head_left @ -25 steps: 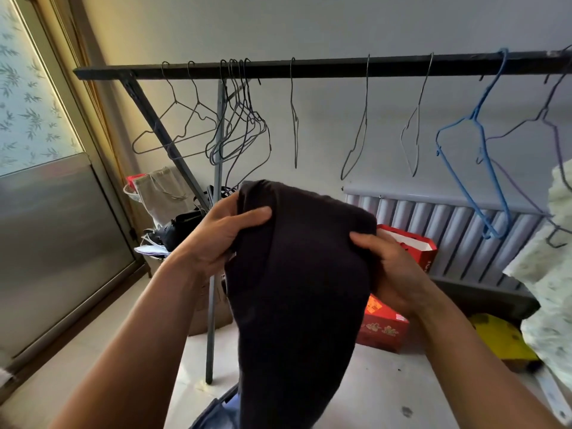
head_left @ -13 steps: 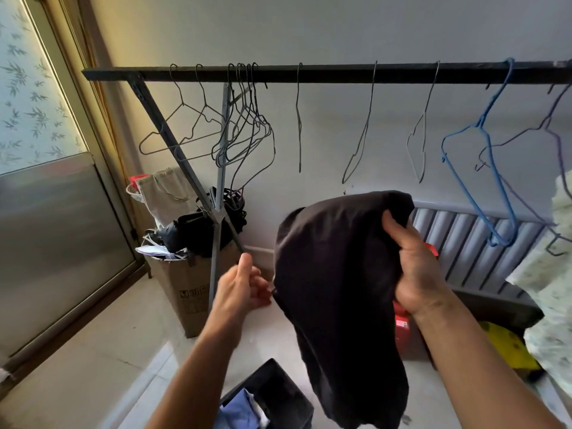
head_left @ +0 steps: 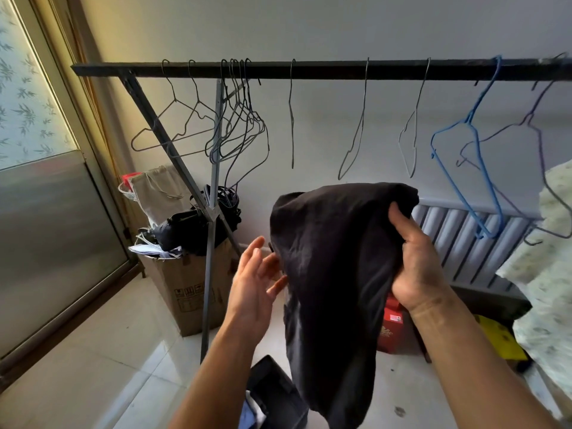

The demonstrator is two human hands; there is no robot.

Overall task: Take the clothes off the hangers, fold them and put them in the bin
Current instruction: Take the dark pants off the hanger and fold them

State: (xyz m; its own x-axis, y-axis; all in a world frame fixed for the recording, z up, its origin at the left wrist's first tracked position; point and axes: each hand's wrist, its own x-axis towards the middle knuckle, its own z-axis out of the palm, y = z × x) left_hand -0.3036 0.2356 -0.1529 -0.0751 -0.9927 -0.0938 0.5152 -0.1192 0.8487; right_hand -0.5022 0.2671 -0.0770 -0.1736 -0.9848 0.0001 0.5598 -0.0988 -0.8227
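Note:
A dark, partly folded garment (head_left: pixel 331 274) hangs in the air in front of me. My right hand (head_left: pixel 418 261) grips its upper right edge, fingers curled into the cloth. My left hand (head_left: pixel 257 280) is spread just left of the garment, fingers straight, fingertips at its edge. Below, a black bin (head_left: pixel 272 394) holds light blue cloth. Several bare wire hangers (head_left: pixel 238 128) and a blue hanger (head_left: pixel 464 144) hang on the black rail (head_left: pixel 325 69). A pale floral garment (head_left: pixel 554 274) hangs at the right edge.
A cardboard box (head_left: pixel 185 286) filled with bags stands behind the rack's leg (head_left: pixel 210 243). A red box (head_left: pixel 390 329) and a yellow item (head_left: pixel 501 339) lie on the tiled floor by the radiator (head_left: pixel 464 243). A sliding door (head_left: pixel 46 227) is on the left.
My left hand let go of the garment, dropped, and has come back open beside it. My right hand keeps holding the garment, now further right. The bin came into view.

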